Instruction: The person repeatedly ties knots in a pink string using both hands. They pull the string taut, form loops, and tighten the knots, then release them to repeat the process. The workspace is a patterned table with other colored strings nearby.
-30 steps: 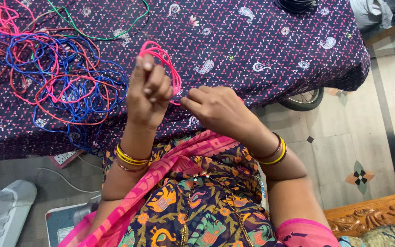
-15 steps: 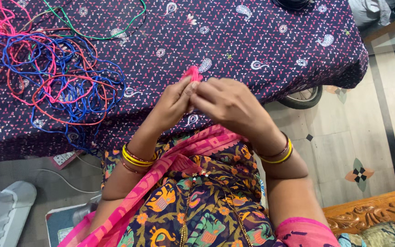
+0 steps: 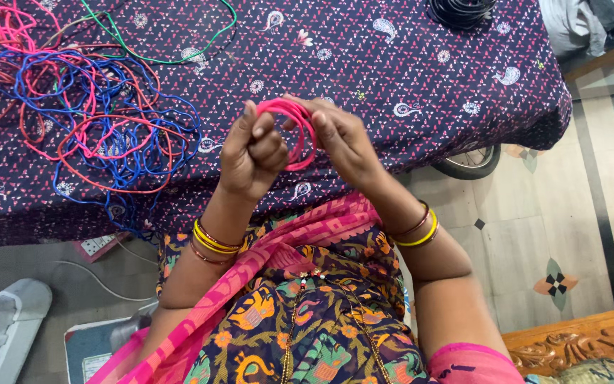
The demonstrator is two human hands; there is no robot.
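Pink cord (image 3: pixel 294 130), wound into a small coil of a few loops, sits raised above the near edge of the desk (image 3: pixel 406 64), held between both hands. Her left hand (image 3: pixel 252 151) is closed into a loose fist on the left side of the coil, thumb and fingers pinching the loops, knuckles curled toward her. Her right hand (image 3: pixel 340 139) grips the coil's right side, fingertips pressed on the top of the loops, so the ring stands nearly upright between the two hands. Yellow and red bangles (image 3: pixel 211 242) ring the left wrist, and a yellow bangle (image 3: pixel 421 231) with a thin dark one circles the right. On the desk, which is covered in a dark purple patterned cloth, a loose tangle of cords (image 3: pixel 87 114) in blue, red and pink lies well to the left of the hands, with a green cord (image 3: pixel 179 57) looping along its far side. A black coil (image 3: pixel 461 10) lies at the far edge of the desk. Below the cloth, to the right, part of a wheel (image 3: pixel 469 162) shows against the tiled floor (image 3: pixel 556 213), and a carved wooden edge (image 3: pixel 577 340) sits at the lower right.
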